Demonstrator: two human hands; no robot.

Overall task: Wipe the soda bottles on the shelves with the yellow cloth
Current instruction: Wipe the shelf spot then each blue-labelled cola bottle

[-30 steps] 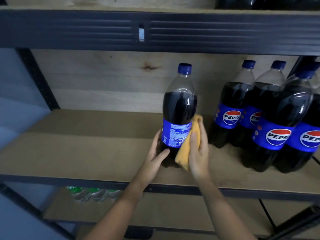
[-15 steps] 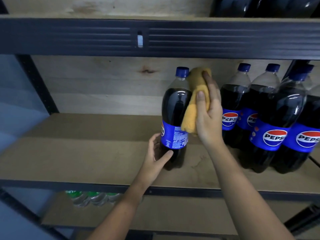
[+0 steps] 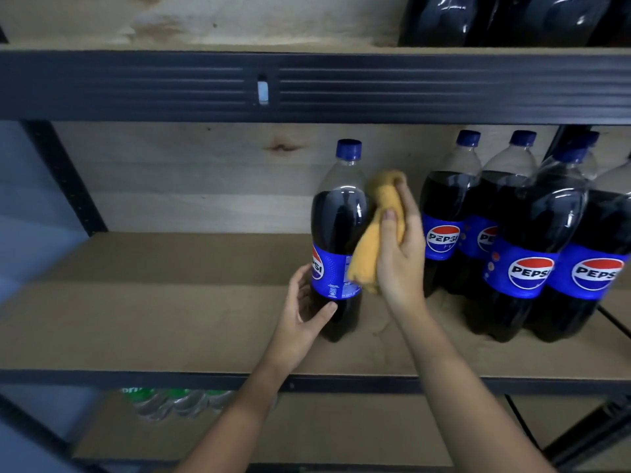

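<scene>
A single cola bottle point(image 3: 338, 220) with a blue cap and blue label stands upright on the middle wooden shelf point(image 3: 153, 319). My left hand point(image 3: 305, 319) grips its lower part, thumb across the front. My right hand point(image 3: 401, 247) holds the yellow cloth point(image 3: 374, 240) bunched against the bottle's right side, between the shoulder and the label. Several more cola bottles point(image 3: 519, 240) stand packed together to the right on the same shelf.
A dark metal beam point(image 3: 136, 85) of the upper shelf runs across above, with dark bottles point(image 3: 495, 18) on it at top right. Green-labelled bottles point(image 3: 170, 401) lie on the shelf below. A black upright post point(image 3: 65, 179) stands at the left.
My right hand with the cloth rose from the bottle's lower side to its cap, then slid back down to the shoulder and label. The bottle has turned, its logo now showing at the left.
</scene>
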